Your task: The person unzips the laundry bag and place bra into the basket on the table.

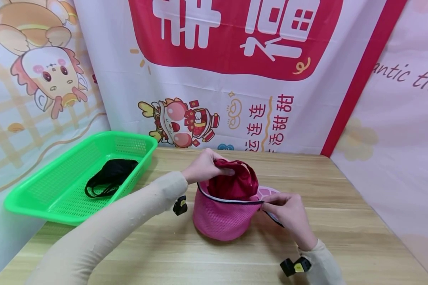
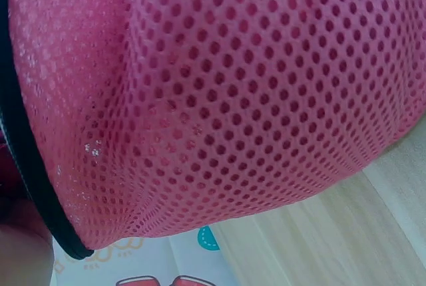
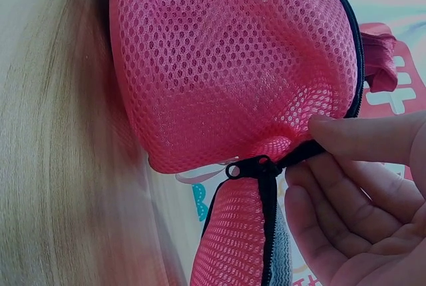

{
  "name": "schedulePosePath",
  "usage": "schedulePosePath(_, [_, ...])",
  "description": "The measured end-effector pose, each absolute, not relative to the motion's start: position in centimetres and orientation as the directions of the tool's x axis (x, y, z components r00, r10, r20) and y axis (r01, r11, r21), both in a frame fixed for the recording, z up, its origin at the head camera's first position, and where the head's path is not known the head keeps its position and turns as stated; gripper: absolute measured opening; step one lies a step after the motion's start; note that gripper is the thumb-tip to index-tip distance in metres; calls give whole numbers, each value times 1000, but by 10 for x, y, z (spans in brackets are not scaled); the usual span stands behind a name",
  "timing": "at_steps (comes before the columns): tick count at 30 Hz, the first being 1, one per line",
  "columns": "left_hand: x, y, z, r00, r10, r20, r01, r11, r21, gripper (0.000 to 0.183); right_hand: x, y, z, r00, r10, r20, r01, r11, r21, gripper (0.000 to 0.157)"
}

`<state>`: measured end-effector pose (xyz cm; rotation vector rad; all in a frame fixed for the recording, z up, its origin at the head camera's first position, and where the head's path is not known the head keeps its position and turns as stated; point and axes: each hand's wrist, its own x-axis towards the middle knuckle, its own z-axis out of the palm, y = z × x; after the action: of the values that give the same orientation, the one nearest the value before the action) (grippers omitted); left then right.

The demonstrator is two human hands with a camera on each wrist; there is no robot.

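Observation:
A pink mesh laundry bag (image 1: 222, 221) stands on the table with its zipped lid (image 1: 269, 192) folded back to the right. My left hand (image 1: 207, 166) grips a dark red bra (image 1: 235, 182) at the bag's mouth; most of the bra sits inside the opening. My right hand (image 1: 288, 211) pinches the black zipper edge of the rim between thumb and fingers. In the right wrist view the zipper pull (image 3: 249, 166) hangs just below those fingers. Pink mesh (image 2: 266, 100) fills most of the left wrist view, with part of the left hand (image 2: 26, 253) at its lower left.
A green plastic basket (image 1: 82, 215) stands at the left of the wooden table (image 1: 156, 253), holding a black bra (image 1: 112, 174). A printed cloth (image 1: 214, 79) hangs behind the table, and another cloth (image 1: 395, 130) hangs along the right side.

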<state>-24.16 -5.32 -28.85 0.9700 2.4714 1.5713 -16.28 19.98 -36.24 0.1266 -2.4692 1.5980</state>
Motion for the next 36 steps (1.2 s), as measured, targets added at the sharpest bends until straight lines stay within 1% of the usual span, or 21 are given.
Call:
schedulePosePath(5, [-240,-54,-285,-801,521,293,482,272,833,16,-163,200,-363,-979,35,202,-170,411,-896,12])
schedulePosePath(14, [-259,-58,-298,-810,497,310,455,201,868,20,-162,200,-362,-983,41,181,-146,430,-891,13])
schedulePosePath(19, [-260,-57,-292,-815,478,327,440,144,887,21,-162,200,-362,-985,40,168,-134,439,-889,15])
schedulePosePath(27, [-259,-59,-278,-844,409,347,423,111,899,25,-161,200,-361,-984,33,176,-143,443,-885,14])
schedulePosePath(36, [-260,-65,-267,-837,393,381,440,68,895,25,-161,199,-361,-986,36,165,-133,443,-886,13])
